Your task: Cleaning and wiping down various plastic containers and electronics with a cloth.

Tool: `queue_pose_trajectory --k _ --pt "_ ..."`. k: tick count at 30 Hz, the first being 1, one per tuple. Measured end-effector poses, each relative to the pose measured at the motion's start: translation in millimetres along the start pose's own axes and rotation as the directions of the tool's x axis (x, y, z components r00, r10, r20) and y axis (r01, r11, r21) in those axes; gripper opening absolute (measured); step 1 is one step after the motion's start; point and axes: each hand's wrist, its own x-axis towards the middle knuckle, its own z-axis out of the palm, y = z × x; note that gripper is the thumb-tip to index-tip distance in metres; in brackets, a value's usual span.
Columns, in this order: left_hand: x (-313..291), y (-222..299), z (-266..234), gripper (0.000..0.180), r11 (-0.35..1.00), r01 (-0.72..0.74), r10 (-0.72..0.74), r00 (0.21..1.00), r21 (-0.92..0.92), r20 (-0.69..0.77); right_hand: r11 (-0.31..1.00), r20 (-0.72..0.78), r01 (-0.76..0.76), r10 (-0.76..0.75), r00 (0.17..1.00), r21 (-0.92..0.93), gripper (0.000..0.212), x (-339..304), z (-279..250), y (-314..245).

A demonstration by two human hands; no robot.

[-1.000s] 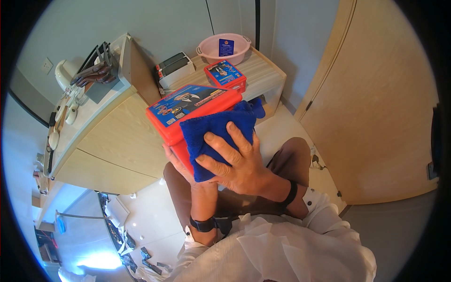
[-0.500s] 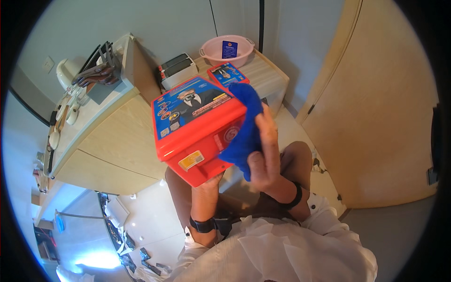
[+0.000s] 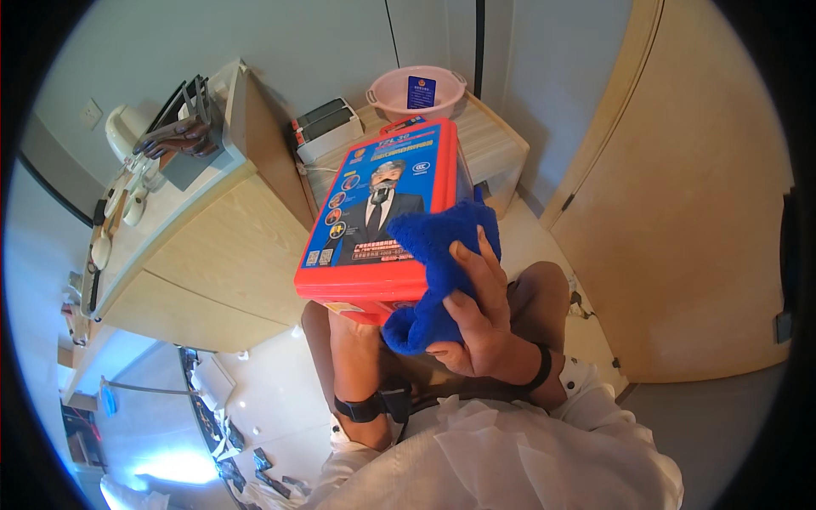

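Observation:
A red box is held up over my lap. Its blue top label pictures a masked figure in a dark suit. From underneath, my left hand supports the box; its fingers are hidden by it. My right hand is closed on a fluffy blue cloth, which lies against the box's near right corner and side. Part of the cloth folds over the top edge.
Beyond the box stands a wooden cabinet with a pink basin and a white-and-black case. A counter with knives in a rack and utensils is on the left. A wooden door rises on the right. Clutter lies on the floor at lower left.
The box has turned and tipped so its top label faces me more. My right hand and the cloth have moved down to the box's near right corner.

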Motion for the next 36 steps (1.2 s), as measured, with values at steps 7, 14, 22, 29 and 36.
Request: queue_pose_trajectory --k 7,14,22,29,36 --pt "30 2 6 0.047 0.338 0.152 -0.137 0.984 -0.929 0.111 0.999 0.071 -0.006 0.009 0.997 -0.046 0.053 -12 -2 0" --pt "34 -8 5 0.097 -0.316 0.148 -0.105 0.976 -0.937 0.189 0.984 0.012 0.047 -0.045 0.999 -0.170 0.049 -13 13 -11" --pt "39 -1 1 0.092 -0.036 0.039 -0.372 0.927 -0.999 0.050 0.953 -0.034 0.122 -0.137 0.990 -0.278 0.036 -16 29 -4" --pt "28 11 -10 0.055 0.078 0.004 -0.420 0.907 -0.997 -0.030 0.922 0.061 0.221 -0.212 0.975 -0.319 0.041 -24 31 -10" --pt "20 -4 -18 0.064 0.215 0.081 -0.485 0.874 -0.973 -0.034 0.907 0.165 0.246 -0.200 0.966 -0.341 0.040 -23 29 -16"
